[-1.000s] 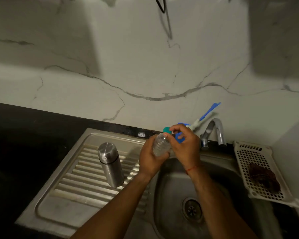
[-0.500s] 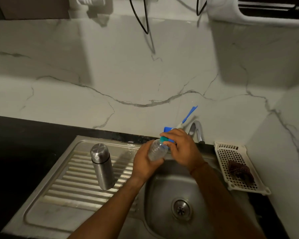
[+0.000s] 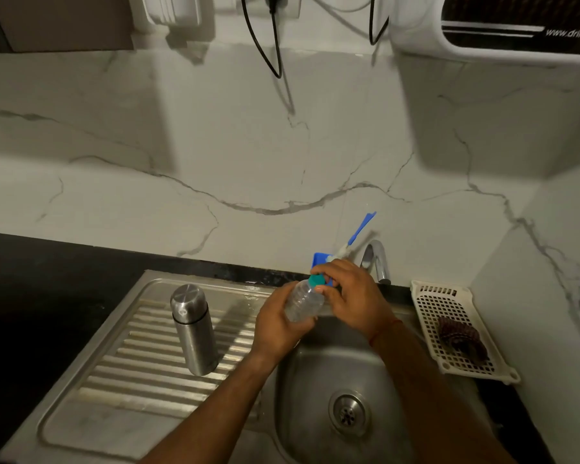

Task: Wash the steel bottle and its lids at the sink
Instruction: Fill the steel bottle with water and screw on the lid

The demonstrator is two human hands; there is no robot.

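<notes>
Steel bottle (image 3: 195, 333), 1: upright on ribbed drainboard (image 3: 114, 396), lid (image 3: 188, 296) on, left of basin (image 3: 302, 413), apart from both hands.
Clear plastic bottle (image 3: 303, 301), 1: tilted over basin's left edge, gripped round the body by left hand (image 3: 275, 326), fingers curled.
Teal cap (image 3: 314, 280), 1: on that bottle's neck, pinched by fingers (image 3: 329, 270) of right hand (image 3: 352, 296).
Tap (image 3: 377, 259), 1: behind right hand.
Blue-handled brush (image 3: 362, 226), 1: against wall beside tap.
White basket (image 3: 429, 303), 1: right of basin, holding 1 dark scrubber (image 3: 461, 339).
Black surface (image 3: 47, 279) around sink.
</notes>
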